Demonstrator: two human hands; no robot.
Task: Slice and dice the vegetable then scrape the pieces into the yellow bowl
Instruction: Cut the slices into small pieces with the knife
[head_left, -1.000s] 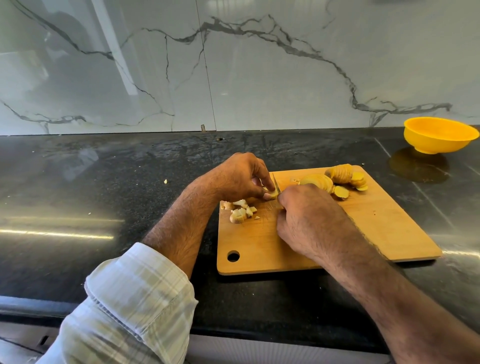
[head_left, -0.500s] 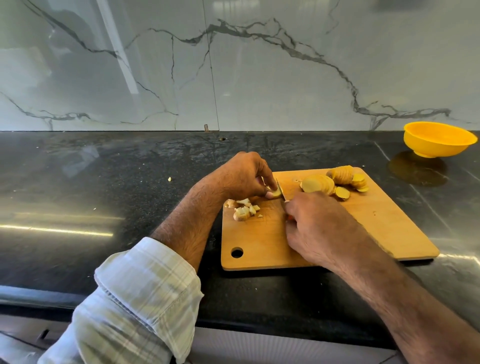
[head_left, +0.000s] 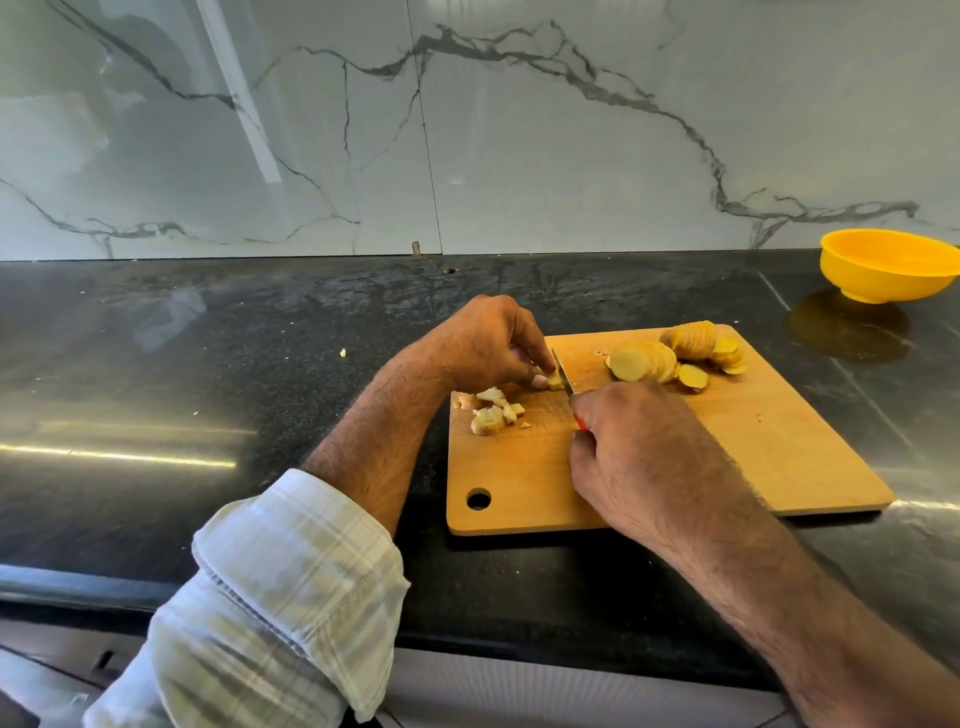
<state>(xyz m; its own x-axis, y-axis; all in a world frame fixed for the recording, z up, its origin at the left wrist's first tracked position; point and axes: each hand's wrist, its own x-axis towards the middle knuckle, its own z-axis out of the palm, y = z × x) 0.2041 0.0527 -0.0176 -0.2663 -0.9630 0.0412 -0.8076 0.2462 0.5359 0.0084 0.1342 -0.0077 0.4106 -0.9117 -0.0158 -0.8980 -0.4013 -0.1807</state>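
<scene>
A wooden cutting board (head_left: 779, 457) lies on the black counter. My left hand (head_left: 478, 343) pinches a small yellow vegetable piece (head_left: 555, 381) against the board. My right hand (head_left: 639, 447) grips a knife (head_left: 563, 376) with a red handle; its blade stands right beside that piece. A small heap of diced pieces (head_left: 491, 413) lies at the board's left edge. Sliced rounds (head_left: 670, 356) fan out at the far side of the board. The yellow bowl (head_left: 888, 273) stands on the counter at the far right, apart from the board.
The black counter (head_left: 208, 389) carries a few tiny scraps (head_left: 343, 353) left of the board. A marble wall (head_left: 467, 130) rises behind. The counter's front edge runs under my forearms.
The knife blade has shifted slightly while my left hand keeps holding the piece; the hands stay in nearly the same spot on the board.
</scene>
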